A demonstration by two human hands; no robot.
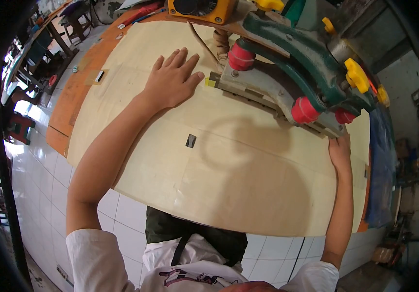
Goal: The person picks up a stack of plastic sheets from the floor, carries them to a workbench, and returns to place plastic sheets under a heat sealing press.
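My left hand (174, 79) lies flat with fingers spread on a large pale sheet (146, 165), just left of a machine's metal edge. Green arms, red knobs and yellow knobs make up the machine's frame (287, 53), which stands over the sheet. My right hand (339, 146) is at the right end of the machine's metal bar (273, 107); its fingertips are partly hidden there, and what they hold, if anything, cannot be made out. A small dark piece (190, 141) lies on the sheet between my arms.
An orange-brown table edge (58, 138) shows beyond the sheet at the left. A yellow motor housing (200, 9) stands at the top. Blue plastic (382, 165) hangs at the right. A stool (75, 19) and a bench are at the far left.
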